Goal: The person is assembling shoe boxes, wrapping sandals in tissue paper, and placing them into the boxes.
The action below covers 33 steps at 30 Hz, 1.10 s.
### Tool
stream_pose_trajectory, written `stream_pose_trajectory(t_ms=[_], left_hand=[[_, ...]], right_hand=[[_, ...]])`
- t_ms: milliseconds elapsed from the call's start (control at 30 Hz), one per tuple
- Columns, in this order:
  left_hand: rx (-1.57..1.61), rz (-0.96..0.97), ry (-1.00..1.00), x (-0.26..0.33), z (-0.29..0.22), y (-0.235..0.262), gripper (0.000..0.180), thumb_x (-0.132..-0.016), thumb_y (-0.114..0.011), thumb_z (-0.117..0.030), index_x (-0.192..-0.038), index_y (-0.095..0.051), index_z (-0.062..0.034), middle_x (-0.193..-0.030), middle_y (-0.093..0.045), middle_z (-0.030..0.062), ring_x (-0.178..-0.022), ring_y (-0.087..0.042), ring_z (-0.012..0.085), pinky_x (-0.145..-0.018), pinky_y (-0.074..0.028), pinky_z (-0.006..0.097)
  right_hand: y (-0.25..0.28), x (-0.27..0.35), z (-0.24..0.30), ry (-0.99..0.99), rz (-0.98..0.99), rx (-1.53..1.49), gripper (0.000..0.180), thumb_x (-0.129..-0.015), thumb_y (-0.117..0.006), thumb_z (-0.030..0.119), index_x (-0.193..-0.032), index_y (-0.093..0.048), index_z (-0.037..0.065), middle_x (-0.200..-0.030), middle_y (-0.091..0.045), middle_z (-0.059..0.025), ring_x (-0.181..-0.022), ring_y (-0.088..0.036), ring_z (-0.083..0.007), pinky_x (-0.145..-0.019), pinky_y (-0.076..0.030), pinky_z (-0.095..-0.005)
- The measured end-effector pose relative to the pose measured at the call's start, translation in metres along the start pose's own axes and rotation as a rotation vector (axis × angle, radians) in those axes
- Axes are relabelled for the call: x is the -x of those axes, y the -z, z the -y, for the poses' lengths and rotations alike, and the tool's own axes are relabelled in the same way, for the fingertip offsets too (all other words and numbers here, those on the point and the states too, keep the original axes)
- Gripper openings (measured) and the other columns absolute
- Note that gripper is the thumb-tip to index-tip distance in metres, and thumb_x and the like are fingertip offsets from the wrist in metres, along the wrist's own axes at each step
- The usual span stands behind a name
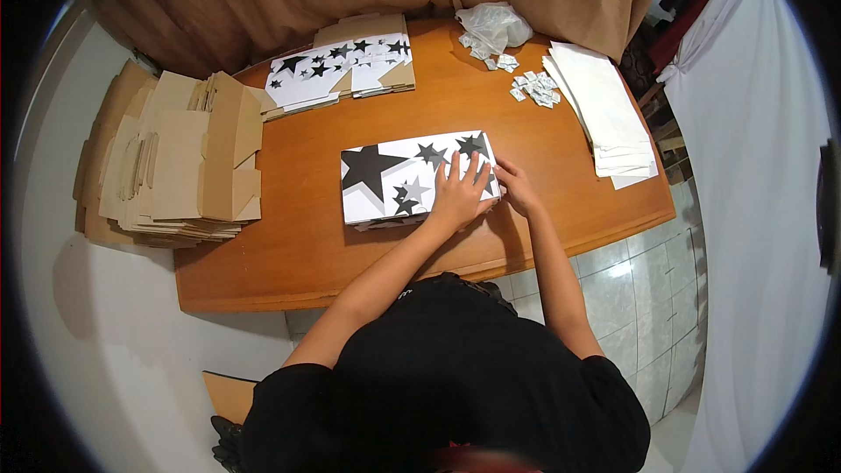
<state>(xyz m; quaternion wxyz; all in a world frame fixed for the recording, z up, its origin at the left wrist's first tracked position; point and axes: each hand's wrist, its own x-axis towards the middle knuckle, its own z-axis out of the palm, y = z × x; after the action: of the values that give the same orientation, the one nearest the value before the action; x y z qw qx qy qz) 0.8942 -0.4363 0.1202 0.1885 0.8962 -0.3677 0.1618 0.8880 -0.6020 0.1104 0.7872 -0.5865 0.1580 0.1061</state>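
A white cardboard box (385, 203) printed with black and grey stars lies closed on the wooden table in front of me. Spread flat across the right part of its top is my left hand (461, 196), fingers apart. My right hand (519, 190) touches the box's right end, its fingers reaching along the edge there. The part of that end under the right fingers is hidden.
Flattened brown cardboard boxes (180, 162) are stacked at the left. Star-printed cardboard sheets (337, 70) lie at the back. Small white packets (534, 88) sit near a clear plastic bag (495, 24). A pile of white paper sheets (600, 105) lies at the right of the table (298, 250).
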Motion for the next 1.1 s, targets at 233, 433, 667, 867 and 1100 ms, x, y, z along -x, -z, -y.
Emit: stream_pose_trajectory(t_ms=[233, 433, 667, 867, 1100], left_hand=[[-0.046, 0.023, 0.021, 0.000, -0.008, -0.002, 0.063, -0.077, -0.060, -0.042, -0.127, -0.044, -0.0051, -0.132, -0.038, 0.0211, -0.121, -0.032, 0.0484, -0.092, -0.027, 0.065], [0.000, 0.010, 0.009, 0.002, -0.009, 0.002, 0.064, -0.076, -0.059, -0.045, -0.125, -0.047, -0.0051, -0.131, -0.040, 0.0203, -0.121, -0.032, 0.0476, -0.094, -0.024, 0.065], [0.096, -0.009, 0.026, 0.005, -0.003, 0.011, 0.063, -0.074, -0.060, -0.048, -0.124, -0.050, -0.0095, -0.134, -0.039, 0.0162, -0.123, -0.034, 0.0437, -0.097, -0.026, 0.059], [0.149, 0.038, 0.223, 0.016, -0.002, 0.048, 0.057, -0.074, -0.060, -0.047, -0.119, -0.054, -0.0115, -0.135, -0.040, 0.0118, -0.126, -0.032, 0.0374, -0.097, -0.016, 0.064], [-0.079, -0.175, 0.932, 0.077, 0.069, 0.094, 0.074, -0.070, -0.068, -0.037, -0.129, -0.036, -0.0059, -0.135, -0.029, 0.0224, -0.130, -0.015, 0.0396, -0.100, -0.012, 0.060]], right_hand=[[-0.006, 0.005, 0.004, 0.029, -0.027, 0.086, 0.042, -0.088, -0.051, 0.013, -0.127, -0.043, 0.001, -0.116, -0.054, -0.0067, -0.097, -0.050, -0.0128, -0.080, -0.042, -0.0251], [-0.003, -0.008, -0.027, 0.287, -0.025, 0.166, 0.042, -0.092, -0.041, 0.015, -0.132, -0.038, 0.003, -0.130, -0.045, -0.0098, -0.110, -0.048, -0.0170, -0.089, -0.041, -0.0286], [-0.015, 0.002, -0.007, -0.078, 0.088, -0.308, 0.048, -0.092, -0.032, 0.015, -0.139, -0.028, 0.014, -0.137, -0.036, -0.0092, -0.122, -0.038, -0.0230, -0.097, -0.037, -0.0354], [-0.002, -0.010, -0.005, 0.073, 0.196, -0.103, 0.056, -0.089, -0.033, 0.008, -0.142, -0.016, 0.010, -0.145, -0.020, -0.0113, -0.129, -0.029, -0.0238, -0.104, -0.026, -0.0331], [0.019, -0.033, -0.034, 0.314, 0.032, 0.392, 0.058, -0.088, -0.034, 0.014, -0.142, -0.014, 0.012, -0.144, -0.024, -0.0113, -0.130, -0.025, -0.0255, -0.105, -0.022, -0.0327]])
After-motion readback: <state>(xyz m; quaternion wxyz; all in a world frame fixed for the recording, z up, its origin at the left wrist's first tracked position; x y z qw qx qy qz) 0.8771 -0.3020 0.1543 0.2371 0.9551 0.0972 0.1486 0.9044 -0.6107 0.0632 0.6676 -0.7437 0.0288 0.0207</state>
